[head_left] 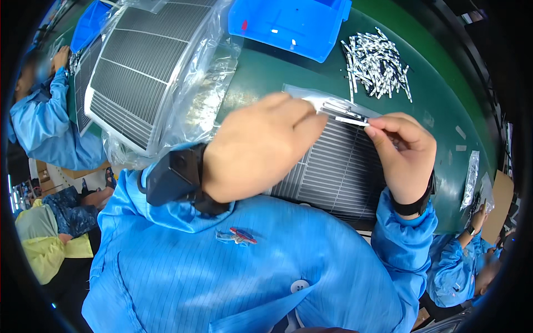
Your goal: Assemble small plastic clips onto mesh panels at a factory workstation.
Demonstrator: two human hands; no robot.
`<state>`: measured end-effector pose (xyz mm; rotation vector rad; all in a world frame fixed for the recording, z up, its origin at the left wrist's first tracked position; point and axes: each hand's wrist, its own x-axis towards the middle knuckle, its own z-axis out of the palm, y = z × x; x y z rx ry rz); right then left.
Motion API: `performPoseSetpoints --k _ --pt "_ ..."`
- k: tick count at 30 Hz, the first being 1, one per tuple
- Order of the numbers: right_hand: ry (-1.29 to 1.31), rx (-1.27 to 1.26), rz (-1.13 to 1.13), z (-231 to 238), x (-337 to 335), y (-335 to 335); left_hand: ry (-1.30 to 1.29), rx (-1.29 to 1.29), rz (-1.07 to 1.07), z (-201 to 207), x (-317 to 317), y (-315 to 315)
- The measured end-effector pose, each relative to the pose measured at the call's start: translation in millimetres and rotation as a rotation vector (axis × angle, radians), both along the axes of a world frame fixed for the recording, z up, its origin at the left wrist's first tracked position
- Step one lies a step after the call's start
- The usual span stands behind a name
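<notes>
My right hand [405, 158] pinches the end of a narrow black-and-white strip [351, 121] between thumb and index finger. Left of it, my left hand [261, 147], slightly blurred, is over the upper left part of a dark sheet lined with thin pale stripes [338, 172]. Its fingers are curled together and their tips are hidden, so what they grip does not show. The sheet lies on the green table before me, partly covered by that hand. Clear plastic film [302, 91] shows along its far edge.
A heap of loose black-and-white strips [377, 64] lies at the far right, beside a blue bin [288, 25]. On the left, more striped sheets [141, 61] rest on crumpled clear plastic bags [202, 94]. Co-workers in blue sit at both sides; a plastic packet [471, 178] lies right.
</notes>
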<state>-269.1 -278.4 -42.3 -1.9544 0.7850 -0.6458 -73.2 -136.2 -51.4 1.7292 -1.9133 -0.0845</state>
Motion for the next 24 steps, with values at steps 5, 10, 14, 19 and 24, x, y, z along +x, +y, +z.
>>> performPoseSetpoints --k 5,10,14,19,24 --pt "0.095 -0.101 0.043 -9 6 -2 -0.014 0.07 -0.023 -15 -3 -1" --pt "0.121 -0.192 0.085 -11 7 -3 0.018 0.05 0.023 -19 -5 -3" --pt "0.173 -0.23 0.087 -10 10 -6 0.043 0.034 0.041 -23 -6 -4" --pt "0.181 -0.228 0.124 -12 12 -8 0.04 0.03 0.052 -21 -6 -4" --pt "0.209 -0.237 0.127 -12 14 -7 0.01 -0.035 0.058 -27 -7 -7"
